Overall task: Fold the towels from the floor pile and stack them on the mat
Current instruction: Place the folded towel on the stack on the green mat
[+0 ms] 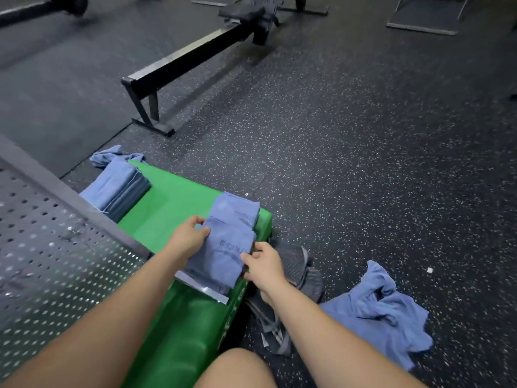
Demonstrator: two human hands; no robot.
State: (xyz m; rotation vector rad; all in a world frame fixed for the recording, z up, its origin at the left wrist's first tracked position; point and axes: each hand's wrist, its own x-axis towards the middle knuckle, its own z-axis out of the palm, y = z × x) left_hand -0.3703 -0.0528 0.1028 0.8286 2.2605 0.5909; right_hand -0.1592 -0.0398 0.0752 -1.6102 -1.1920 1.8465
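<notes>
At the far left end of the green mat (173, 197) sits a stack of folded towels (123, 189). Nearer, the left hand (190, 236) pinches the left edge of a folded blue towel (223, 259) lying over the mat, its long axis running away from the person (its printed lettering reads upside down). A second folded towel (235, 212) lies just beyond, partly overlapped. The right hand (263, 261) pinches the right edge, so the towel spans between both hands. Crumpled towels (383, 309) lie on the speckled floor (363, 163), further right.

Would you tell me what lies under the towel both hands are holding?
Under the held towel, another folded towel pokes out on the green mat; anything else beneath is covered.
</notes>
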